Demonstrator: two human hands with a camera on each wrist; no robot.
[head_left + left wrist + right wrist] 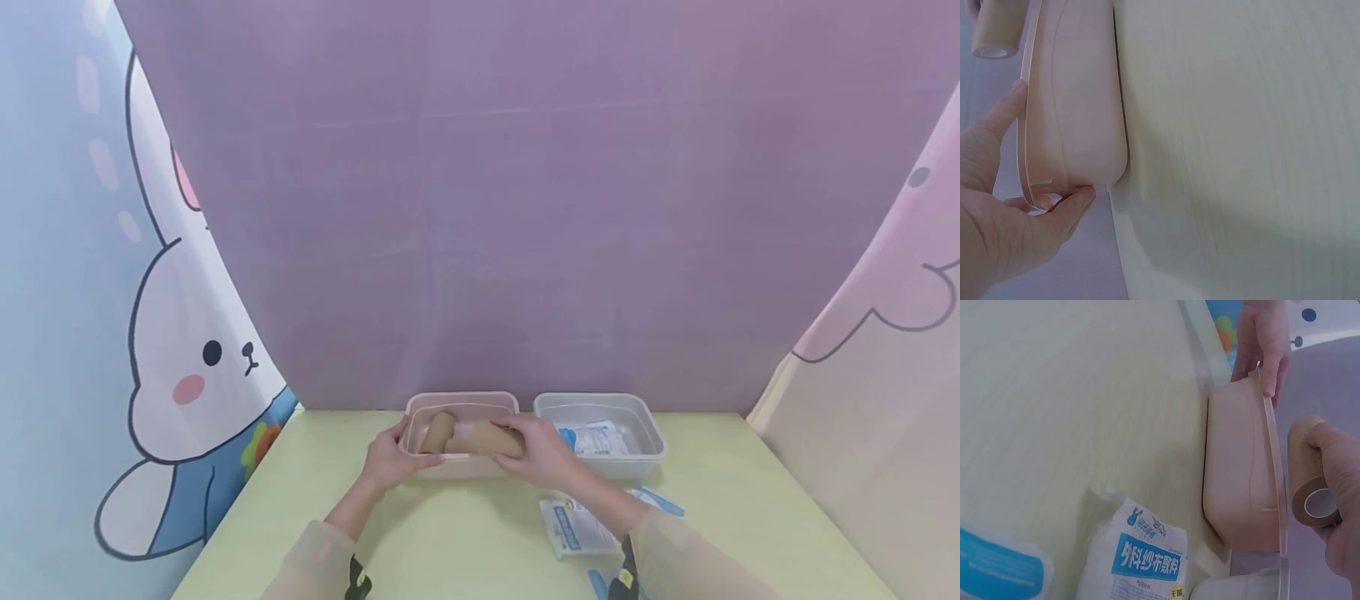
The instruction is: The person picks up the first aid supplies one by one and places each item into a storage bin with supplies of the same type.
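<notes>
My left hand [390, 458] grips the left end of a pale pink plastic bin [468, 472], its thumb and fingers around the rim. In the left wrist view, fingertips [1082, 195] press on the bin's outer wall. My right hand [546, 452] holds a tan bandage roll [491, 438] over the bin's right part. The right wrist view shows this roll's pale core end, with the thumb [1322, 435] laid along its side. Inside the bin, another tan roll [439, 432] leans at the left, and a further tan roll [457, 446] lies beside it, partly covered.
A white bin [648, 458] with blue-and-white packets [600, 438] stands to the right of the pink one. White gauze dressing packets [577, 529] with blue labels lie on the pale green table [450, 550] under my right forearm. A purple curtain [480, 250] hangs behind the bins.
</notes>
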